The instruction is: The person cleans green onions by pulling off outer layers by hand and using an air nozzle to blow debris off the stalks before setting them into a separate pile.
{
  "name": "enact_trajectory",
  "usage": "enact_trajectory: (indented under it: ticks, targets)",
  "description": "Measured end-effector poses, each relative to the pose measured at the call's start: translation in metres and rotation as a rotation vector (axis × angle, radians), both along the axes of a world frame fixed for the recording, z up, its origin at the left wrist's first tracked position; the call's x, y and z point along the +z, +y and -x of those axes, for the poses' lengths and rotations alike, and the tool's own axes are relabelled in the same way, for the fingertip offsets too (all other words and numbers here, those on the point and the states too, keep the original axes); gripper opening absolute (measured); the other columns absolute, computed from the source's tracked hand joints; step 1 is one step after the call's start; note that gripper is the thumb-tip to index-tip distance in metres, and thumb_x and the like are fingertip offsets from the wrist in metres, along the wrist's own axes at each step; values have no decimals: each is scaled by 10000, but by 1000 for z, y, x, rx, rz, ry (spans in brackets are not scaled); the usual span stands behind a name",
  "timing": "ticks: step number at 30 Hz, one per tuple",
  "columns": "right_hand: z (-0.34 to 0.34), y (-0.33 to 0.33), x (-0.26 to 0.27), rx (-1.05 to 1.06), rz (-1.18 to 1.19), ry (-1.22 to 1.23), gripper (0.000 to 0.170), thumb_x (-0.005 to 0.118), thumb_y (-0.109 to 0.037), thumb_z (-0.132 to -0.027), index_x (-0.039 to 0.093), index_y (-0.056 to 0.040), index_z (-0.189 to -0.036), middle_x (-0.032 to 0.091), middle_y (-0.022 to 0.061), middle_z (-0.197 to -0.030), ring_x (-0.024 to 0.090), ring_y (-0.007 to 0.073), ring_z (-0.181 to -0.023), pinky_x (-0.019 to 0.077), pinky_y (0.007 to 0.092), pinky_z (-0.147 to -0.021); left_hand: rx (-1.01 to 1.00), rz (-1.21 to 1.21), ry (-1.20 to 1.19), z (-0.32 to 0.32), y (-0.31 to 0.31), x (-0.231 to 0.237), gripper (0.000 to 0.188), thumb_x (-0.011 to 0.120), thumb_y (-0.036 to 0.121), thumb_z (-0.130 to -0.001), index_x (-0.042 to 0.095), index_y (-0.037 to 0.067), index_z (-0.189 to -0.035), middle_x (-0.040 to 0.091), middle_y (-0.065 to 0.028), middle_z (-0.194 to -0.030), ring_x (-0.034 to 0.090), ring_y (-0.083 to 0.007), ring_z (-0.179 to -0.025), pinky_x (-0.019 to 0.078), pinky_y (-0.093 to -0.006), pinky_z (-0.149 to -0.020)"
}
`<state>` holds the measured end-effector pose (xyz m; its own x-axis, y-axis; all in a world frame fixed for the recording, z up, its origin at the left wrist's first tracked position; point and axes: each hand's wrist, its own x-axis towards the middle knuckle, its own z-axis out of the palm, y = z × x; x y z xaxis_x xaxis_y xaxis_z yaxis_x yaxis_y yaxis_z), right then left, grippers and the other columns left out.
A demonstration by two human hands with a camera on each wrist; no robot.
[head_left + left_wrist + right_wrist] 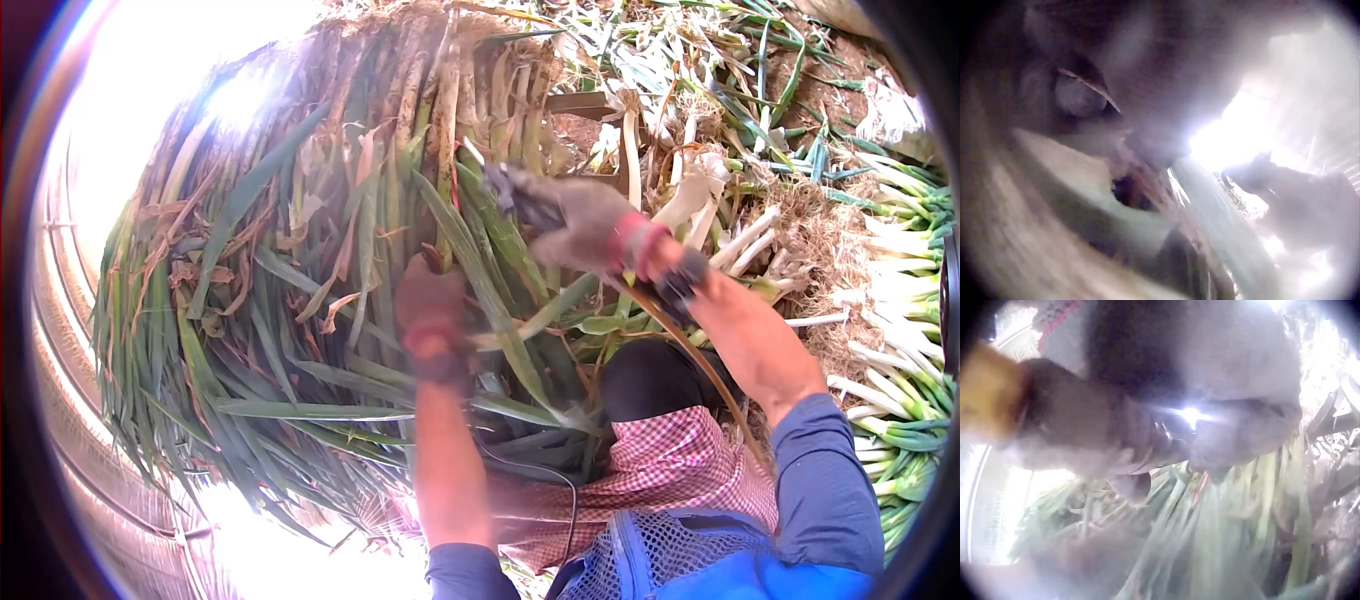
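Note:
Long green-onion stalks (230, 230) lie in a big heap across the left and centre of the head view. My gloved left hand (432, 300) is curled round some of their leaves, blurred. The left wrist view shows its dark glove (1166, 69) close against a pale green leaf (1079, 169). To the right, my gloved right hand (590, 220) grips a dark, blurred tool (520, 197) over the stalks. A bright glint lies by the curled fingers (1235, 434) in the right wrist view. A thin red strip (455, 188) shows among the stalks.
Loose stalks with roots (745, 240) and trimmings (690, 60) cover the soil at right. Cleaner white-stemmed onions (900, 370) line the far right edge. A brown strap (700, 360) runs below my right wrist, beside my knee (655, 380). Curved ribbed sheeting (75, 370) stands at left.

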<state>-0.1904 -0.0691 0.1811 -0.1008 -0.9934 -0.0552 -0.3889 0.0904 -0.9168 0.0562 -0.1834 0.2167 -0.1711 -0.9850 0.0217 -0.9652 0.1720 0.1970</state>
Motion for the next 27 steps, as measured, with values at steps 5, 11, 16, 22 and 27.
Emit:
enact_trajectory:
  ticks: [5, 11, 16, 22, 27]
  targets:
    - [-23, 104, 13, 208, -20, -179, 980, 819, -339, -837, 428, -152, -1715, 763, 218, -1074, 778, 376, -966, 608, 445, -928, 53, -97, 187, 2, 26, -4, 318, 855, 252, -845, 797, 37, -1072, 833, -131, -957, 797, -233, -838, 610, -383, -801]
    - [-31, 114, 2, 40, 39, -13, 947, 843, -359, -810, 507, -119, -1663, 749, 259, -1133, 754, 427, -1069, 594, 475, -953, 7, -43, 153, 5, 46, -5, 315, 837, 216, -835, 801, 33, -1090, 834, -141, -977, 809, -254, -868, 614, -389, -834]
    - [-35, 111, 15, 125, -56, -65, 893, 828, -344, -831, 533, -121, -1643, 749, 246, -1145, 757, 416, -1052, 581, 467, -965, -3, -54, 187, 6, 52, -7, 305, 824, 192, -838, 795, 17, -1087, 832, -142, -973, 806, -252, -866, 614, -386, -842]
    - [-34, 112, 2, 139, 34, -113, 930, 821, -348, -826, 494, -136, -1671, 744, 254, -1076, 749, 421, -1040, 575, 474, -954, -11, -56, 296, -7, 45, -26, 237, 795, 109, -839, 792, -13, -1042, 825, -116, -934, 776, -199, -806, 616, -374, -793]
    - [-37, 119, -1, 211, 71, -85, 938, 820, -362, -814, 500, -138, -1666, 746, 250, -1083, 748, 417, -1030, 577, 479, -941, 74, -202, 417, 7, 58, -8, 230, 795, 162, -874, 787, 29, -1061, 817, -134, -911, 800, -248, -741, 620, -395, -700]
